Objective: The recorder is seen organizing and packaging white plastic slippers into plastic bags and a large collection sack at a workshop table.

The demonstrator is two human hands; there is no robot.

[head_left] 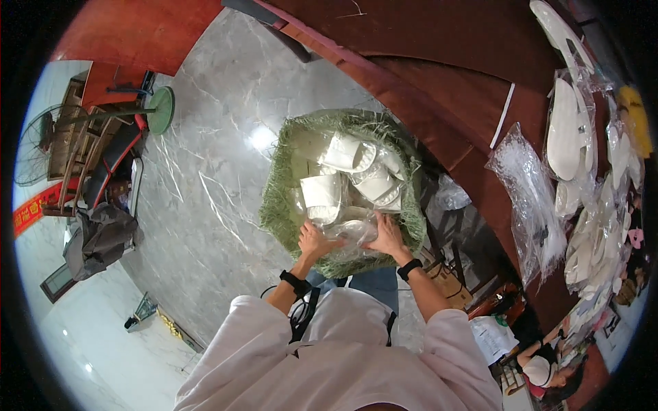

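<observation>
Both hands pinch the clear bag (351,233), left hand (314,241) and right hand (388,236); lift evenly, white pieces (356,171) just beyond in the green sack (277,198).

Fingertips (340,236) hidden by clear wrap (353,231)

A green woven sack (281,198) stands open on the grey marble floor (212,171), holding white moulded pieces (322,192), with the left hand (314,241) and right hand (388,236) at its near rim on a clear plastic bag (349,233). To its right stands a dark red wooden table (466,89), bearing bagged white pieces (569,130). A standing fan (41,144) stands far left.
</observation>
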